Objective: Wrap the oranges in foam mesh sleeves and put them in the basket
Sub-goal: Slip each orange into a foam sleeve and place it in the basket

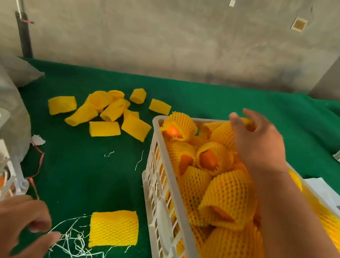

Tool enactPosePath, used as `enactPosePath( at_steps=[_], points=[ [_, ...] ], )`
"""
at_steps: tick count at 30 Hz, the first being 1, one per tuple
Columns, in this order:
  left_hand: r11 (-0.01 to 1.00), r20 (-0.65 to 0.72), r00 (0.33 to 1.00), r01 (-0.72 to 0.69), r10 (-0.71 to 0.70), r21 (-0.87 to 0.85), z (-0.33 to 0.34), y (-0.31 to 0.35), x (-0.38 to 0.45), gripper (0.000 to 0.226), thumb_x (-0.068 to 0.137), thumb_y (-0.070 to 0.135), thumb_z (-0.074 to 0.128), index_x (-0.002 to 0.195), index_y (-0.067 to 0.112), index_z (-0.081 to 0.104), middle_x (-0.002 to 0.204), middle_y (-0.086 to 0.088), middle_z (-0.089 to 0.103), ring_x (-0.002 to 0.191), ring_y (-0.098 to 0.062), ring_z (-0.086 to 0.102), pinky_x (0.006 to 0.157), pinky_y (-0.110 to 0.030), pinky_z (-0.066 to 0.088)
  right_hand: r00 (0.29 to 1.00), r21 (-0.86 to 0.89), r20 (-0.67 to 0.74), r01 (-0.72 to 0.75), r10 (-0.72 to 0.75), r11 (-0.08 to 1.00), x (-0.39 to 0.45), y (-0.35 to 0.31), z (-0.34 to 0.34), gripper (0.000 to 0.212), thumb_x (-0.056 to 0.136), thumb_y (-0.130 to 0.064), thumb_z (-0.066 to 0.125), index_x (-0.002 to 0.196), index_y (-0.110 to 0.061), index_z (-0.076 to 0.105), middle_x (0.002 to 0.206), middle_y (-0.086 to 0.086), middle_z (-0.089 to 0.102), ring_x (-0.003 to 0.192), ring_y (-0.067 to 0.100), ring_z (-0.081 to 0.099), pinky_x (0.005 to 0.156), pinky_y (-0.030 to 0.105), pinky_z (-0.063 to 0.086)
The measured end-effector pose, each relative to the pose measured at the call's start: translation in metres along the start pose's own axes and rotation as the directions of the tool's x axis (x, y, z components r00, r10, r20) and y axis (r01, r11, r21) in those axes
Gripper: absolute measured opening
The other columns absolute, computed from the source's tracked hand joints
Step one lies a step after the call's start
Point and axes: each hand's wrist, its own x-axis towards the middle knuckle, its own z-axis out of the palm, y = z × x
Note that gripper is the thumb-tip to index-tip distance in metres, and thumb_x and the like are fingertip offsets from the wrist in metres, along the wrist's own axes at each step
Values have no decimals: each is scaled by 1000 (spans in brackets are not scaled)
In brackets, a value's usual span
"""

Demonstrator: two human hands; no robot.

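Green cloth [93, 174] covers table. White basket [155, 185] at 3 o'clock, long axis running 11 to 5, heaped with wrapped oranges [229, 198], sleeve openings facing mixed ways. Right hand [257, 142] reaches over far end of basket, fingers spread loosely, touching top fruit, no clear grip. Left hand [11, 223] at 7 o'clock, fingers loosely curled over white strings [75, 246], holding nothing. Single sleeve [114, 228] lies flat just beside strings. Loose sleeves [108, 113] at 11 o'clock; bare cloth between.
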Motion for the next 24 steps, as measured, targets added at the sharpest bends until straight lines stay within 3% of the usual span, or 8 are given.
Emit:
enactPosePath(
  at_steps=[3,7,11,13,15,18,21,24],
  points=[
    [999,21,999,-43,43,4,-5,18,5,23,89,76,50,82,55,47,90,37,54,67,14,55,50,5,31,999,47,-34,-19,20,999,1,2,-1,42,104,-47,54,134,-22,69,137,4,68,131,28,57,106,34,44],
    [992,69,992,-107,102,66,-21,41,8,21,74,59,60,64,45,49,61,37,34,64,20,49,48,7,25,996,10,-85,39,-38,999,-4,-5,-1,38,105,-38,54,136,-20,68,140,7,65,132,29,56,109,33,42],
    [982,162,987,-39,9,184,-27,51,9,26,78,55,66,62,42,50,55,27,42,42,11,40,41,-3,38,975,-1,-196,101,-99,995,-11,-19,-8,34,105,-34,53,128,-18,72,135,9,68,127,28,59,103,31,42],
    [967,141,989,12,-49,254,-23,49,6,28,96,61,51,74,43,50,72,18,54,61,7,54,62,-9,50,949,14,-231,223,-214,975,-27,-41,-6,32,104,-34,55,123,-17,74,129,7,70,120,23,61,98,28,43],
    [957,177,971,107,-159,271,-19,52,1,35,96,71,40,81,39,47,88,16,56,77,5,57,81,-11,49,933,50,-157,334,-323,941,-56,-69,7,31,104,-40,55,122,-22,73,128,-2,69,111,8,58,87,14,40],
    [936,262,930,173,-258,306,-21,58,1,36,97,71,41,83,38,47,92,17,54,81,5,55,86,-13,50,853,115,103,501,-512,858,-111,-102,38,32,102,-46,54,122,-28,71,124,-11,68,107,-4,48,89,1,24],
    [919,275,913,203,-302,337,-22,61,2,35,96,70,42,84,37,47,93,19,55,84,6,56,88,-15,50,718,124,314,618,-622,776,-145,-111,61,31,103,-42,57,125,-26,71,125,-8,67,117,5,53,102,16,36],
    [914,303,897,212,-323,345,-23,62,2,35,97,69,42,84,37,47,95,18,55,87,4,56,90,-16,50,689,129,415,602,-594,788,-146,-106,71,33,103,-40,59,130,-25,70,126,-7,68,119,10,58,102,27,42]
  ],
)
